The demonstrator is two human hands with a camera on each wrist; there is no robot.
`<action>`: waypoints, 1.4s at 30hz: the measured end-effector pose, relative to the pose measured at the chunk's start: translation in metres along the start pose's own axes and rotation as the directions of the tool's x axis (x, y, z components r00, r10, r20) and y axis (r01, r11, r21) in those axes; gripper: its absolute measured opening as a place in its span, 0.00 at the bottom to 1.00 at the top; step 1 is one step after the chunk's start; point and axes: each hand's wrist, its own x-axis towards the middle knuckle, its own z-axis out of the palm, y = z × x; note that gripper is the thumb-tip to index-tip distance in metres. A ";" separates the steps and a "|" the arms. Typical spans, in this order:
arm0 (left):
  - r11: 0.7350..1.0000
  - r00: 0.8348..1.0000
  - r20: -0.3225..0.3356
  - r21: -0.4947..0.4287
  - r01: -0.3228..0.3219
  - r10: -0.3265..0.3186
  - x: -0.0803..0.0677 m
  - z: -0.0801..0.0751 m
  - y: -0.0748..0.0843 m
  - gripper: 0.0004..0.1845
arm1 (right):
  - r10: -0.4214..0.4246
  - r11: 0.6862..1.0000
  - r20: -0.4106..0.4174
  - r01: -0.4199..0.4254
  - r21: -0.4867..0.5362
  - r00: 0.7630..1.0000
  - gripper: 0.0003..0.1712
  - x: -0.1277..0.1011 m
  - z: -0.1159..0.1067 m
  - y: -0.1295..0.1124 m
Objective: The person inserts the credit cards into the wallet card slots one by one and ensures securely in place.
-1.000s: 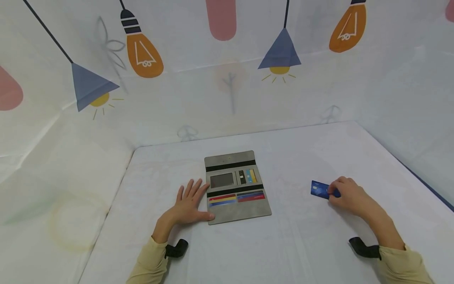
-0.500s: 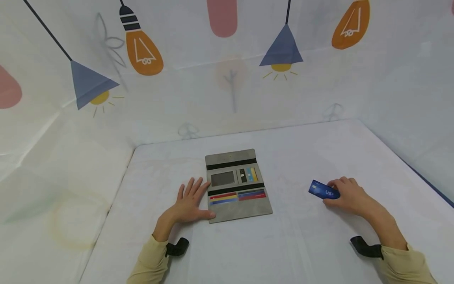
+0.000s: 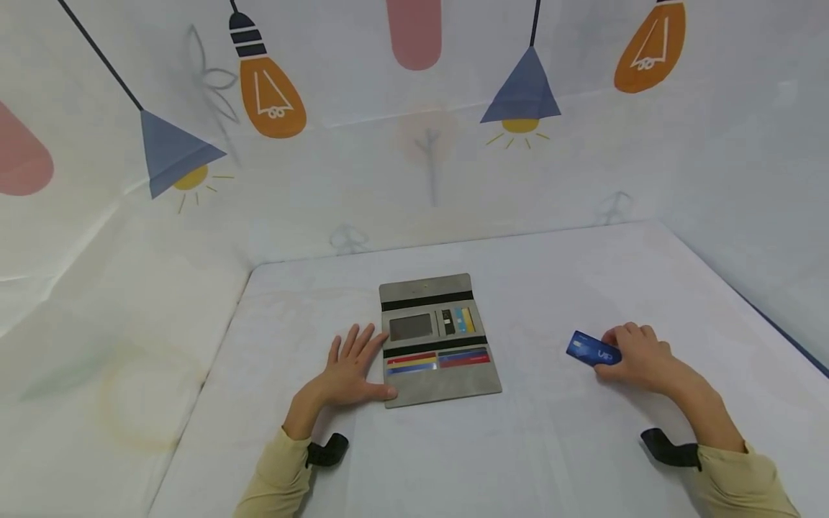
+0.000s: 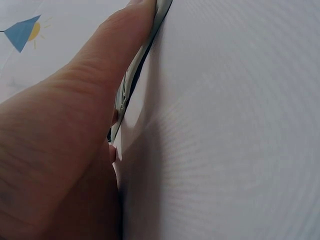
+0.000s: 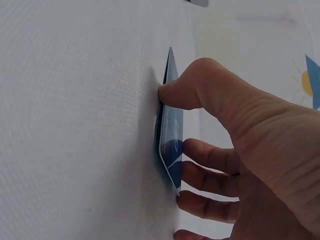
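A grey wallet (image 3: 447, 383) lies unfolded on the white table, with several colourful cards in its slots and a dark window pocket. My left hand (image 3: 346, 375) rests flat beside it, fingers spread, thumb and a fingertip touching its left edge. In the left wrist view the thumb (image 4: 120, 40) lies on the wallet's edge. Off to the right, my right hand (image 3: 641, 360) pinches a blue card (image 3: 591, 349) marked "VIP" by its long edges. The right wrist view shows the thumb on one edge of the card (image 5: 172, 122) and fingertips along the other, just off the tabletop.
White cloth covers the table (image 3: 518, 446), and its back edge meets a patterned curtain (image 3: 363, 180) printed with lamps and bulbs. Black curved pieces (image 3: 329, 450) stick out at both wrists. A wide stretch of tabletop lies between wallet and card.
My right fingers have shifted from the card's face to its edges, so the "VIP" print shows. The card has tilted slightly. My left hand stays at the wallet.
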 end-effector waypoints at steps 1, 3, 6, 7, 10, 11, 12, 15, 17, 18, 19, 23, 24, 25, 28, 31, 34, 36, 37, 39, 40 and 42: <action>1.000 1.000 -0.002 0.000 0.000 0.000 0.000 0.000 0.000 0.56 | 0.001 1.000 0.003 -0.001 0.001 1.000 0.35 0.000 -0.001 0.000; 1.000 1.000 -0.006 -0.003 -0.003 0.002 0.000 0.000 0.001 0.56 | 0.001 1.000 0.007 -0.001 0.001 1.000 0.35 0.001 -0.002 0.000; 1.000 1.000 -0.012 -0.010 -0.008 0.008 0.000 0.000 0.001 0.56 | -0.004 1.000 0.012 0.004 0.003 1.000 0.35 0.001 -0.003 0.000; 1.000 1.000 -0.014 -0.012 -0.009 0.009 -0.001 0.000 0.002 0.56 | -0.008 1.000 0.013 0.008 0.004 1.000 0.35 0.001 -0.003 0.000; 1.000 1.000 -0.008 -0.016 -0.004 0.003 -0.001 -0.001 0.003 0.56 | -0.037 0.999 0.014 0.036 0.027 0.999 0.35 0.002 -0.002 0.000; 1.000 1.000 -0.005 -0.015 -0.002 0.002 -0.002 -0.001 0.003 0.56 | -0.049 0.998 0.014 0.048 0.036 0.999 0.35 0.003 -0.001 0.000; 1.000 1.000 -0.005 -0.016 0.000 0.000 -0.002 -0.001 0.003 0.56 | -0.062 0.997 0.014 0.061 0.045 0.998 0.35 0.004 -0.001 0.000; 1.000 1.000 -0.006 -0.018 0.000 -0.001 -0.002 -0.001 0.003 0.56 | -0.092 0.994 0.022 0.090 0.068 0.996 0.33 0.006 0.001 -0.001; 1.000 1.000 -0.004 -0.015 0.002 -0.002 -0.001 -0.001 0.002 0.56 | -0.098 0.993 0.034 0.096 0.066 0.995 0.32 0.008 0.000 -0.003; 1.000 1.000 -0.003 -0.012 0.003 -0.004 -0.001 -0.001 0.002 0.56 | -0.099 0.993 0.039 0.096 0.063 0.994 0.32 0.009 0.000 -0.004; 1.000 1.000 -0.002 -0.011 0.004 -0.004 -0.001 -0.001 0.002 0.56 | -0.098 0.994 0.043 0.095 0.060 0.994 0.31 0.011 -0.001 -0.006; 1.000 1.000 0.000 -0.004 0.006 -0.006 -0.001 -0.001 0.002 0.56 | -0.105 0.993 0.049 0.102 0.059 0.993 0.30 0.016 -0.001 -0.012; 1.000 1.000 -0.001 -0.006 0.005 -0.005 -0.001 -0.001 0.002 0.56 | -0.107 0.993 0.052 0.104 0.061 0.993 0.29 0.018 -0.001 -0.014; 1.000 1.000 -0.001 -0.009 0.005 -0.005 -0.001 -0.001 0.002 0.56 | -0.109 0.992 0.056 0.105 0.065 0.992 0.29 0.019 -0.001 -0.016; 1.000 1.000 -0.003 -0.010 0.004 -0.004 -0.001 -0.001 0.002 0.56 | -0.109 0.992 0.075 0.103 0.074 0.991 0.29 0.024 -0.001 -0.022; 1.000 1.000 0.000 -0.012 0.008 -0.008 -0.001 -0.001 0.003 0.56 | -0.115 0.991 0.086 0.108 0.080 0.990 0.29 0.028 -0.002 -0.027; 1.000 1.000 0.002 -0.017 0.013 -0.013 -0.002 -0.002 0.005 0.56 | -0.139 0.987 0.078 0.131 0.092 0.987 0.27 0.032 -0.002 -0.031; 1.000 1.000 0.003 -0.020 0.015 -0.015 -0.002 -0.003 0.005 0.56 | -0.159 0.983 0.071 0.152 0.103 0.985 0.24 0.035 -0.002 -0.034; 1.000 1.000 0.002 -0.024 0.015 -0.015 -0.003 -0.003 0.005 0.56 | -0.167 0.982 0.068 0.160 0.105 0.984 0.23 0.036 -0.002 -0.036; 0.999 1.000 0.000 -0.030 0.015 -0.015 -0.003 -0.003 0.006 0.56 | -0.179 0.979 0.062 0.172 0.108 0.982 0.21 0.040 -0.002 -0.040; 0.999 1.000 0.002 -0.034 0.015 -0.015 -0.003 -0.004 0.006 0.56 | -0.185 0.978 0.061 0.178 0.108 0.981 0.21 0.042 -0.003 -0.042; 0.999 1.000 0.000 -0.037 0.013 -0.013 -0.004 -0.004 0.006 0.56 | -0.194 0.977 0.061 0.187 0.103 0.979 0.20 0.045 -0.004 -0.048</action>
